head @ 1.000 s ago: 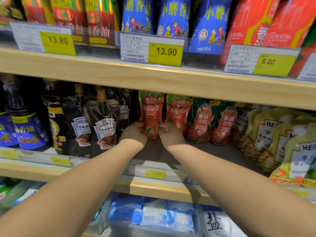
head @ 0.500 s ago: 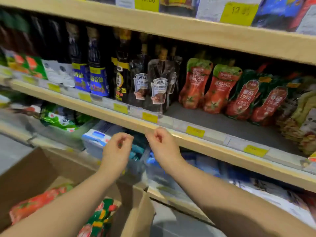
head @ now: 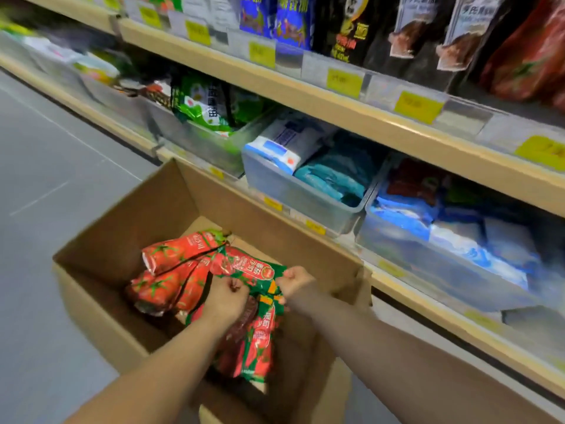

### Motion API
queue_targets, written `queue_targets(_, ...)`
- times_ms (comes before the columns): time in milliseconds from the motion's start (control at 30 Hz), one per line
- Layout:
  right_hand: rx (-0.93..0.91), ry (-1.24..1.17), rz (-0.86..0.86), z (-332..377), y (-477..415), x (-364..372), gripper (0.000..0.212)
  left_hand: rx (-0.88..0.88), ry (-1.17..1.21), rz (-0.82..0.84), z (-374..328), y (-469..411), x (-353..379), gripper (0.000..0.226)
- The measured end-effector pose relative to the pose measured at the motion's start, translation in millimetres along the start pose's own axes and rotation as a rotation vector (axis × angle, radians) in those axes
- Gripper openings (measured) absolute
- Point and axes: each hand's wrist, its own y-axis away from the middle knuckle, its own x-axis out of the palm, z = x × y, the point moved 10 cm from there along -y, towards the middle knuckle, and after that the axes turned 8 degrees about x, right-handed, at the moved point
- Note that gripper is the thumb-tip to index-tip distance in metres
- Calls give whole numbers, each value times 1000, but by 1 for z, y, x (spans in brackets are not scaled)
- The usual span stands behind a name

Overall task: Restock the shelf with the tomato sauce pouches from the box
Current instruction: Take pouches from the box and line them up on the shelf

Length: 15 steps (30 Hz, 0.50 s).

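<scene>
1. A shop aisle with a smooth grey floor [head: 46, 179]; pale wooden shelves [head: 351, 117] run along the right side, and an open box [head: 122, 240] of plain brown cardboard stands on the floor just beside the lowest shelf.
2. Both bare forearms reach down into the box. The left hand [head: 226, 296] is curled into a fist over the heap of pouches, fingers closed on the glossy film of one.
3. The right hand [head: 295, 281] is likewise closed, pinching the green edge of a red-and-green pouch [head: 247, 267] that lies across the top of the pile.
4. The tomato sauce pouches [head: 171, 270] fill the box floor: soft, shiny plastic packs, red with printed tomatoes and green ends. Their Chinese lettering is too blurred to read.
5. Beyond the box, clear plastic bins [head: 293, 191] sit on the low shelf, holding soft bags in white, blue and teal; a bin further left holds green packets [head: 201, 102].
6. Yellow price tags [head: 344, 82] line the shelf edge above; the figures are smeared.
7. Furthest up stand dark bottles [head: 351, 26], blue-labelled bottles [head: 275, 16] and a red pouch [head: 526, 62] at far right.
</scene>
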Motion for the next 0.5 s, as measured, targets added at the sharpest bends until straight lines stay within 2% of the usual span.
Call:
queue_targets(100,65,21,77,-10,-20,23,2,-171,27,157,28,0,21,25)
queue_targets(133,103,-10,71,-14,-29,29,5,-202,57,197,32,-2,28,28)
queue_targets(200,226,-191,53,-28,-47,41,12,-186,103,207,33,-12,35,35)
queue_targets(300,454,-577,65,-50,-61,63,29,-165,199,156,32,-21,34,34)
queue_targets(367,498,-670,73,-59,-69,72,26,-139,267,128,31,-26,35,33)
queue_targets(400,495,-668,55,-62,-72,71,20,-121,276,150,32,-29,39,43)
queue_targets(433,494,-665,46,-64,-73,71,17,-109,218,201,34,-31,44,56)
queue_targets(500,516,-661,39,-68,-75,72,22,-80,27,308,37,-31,54,68)
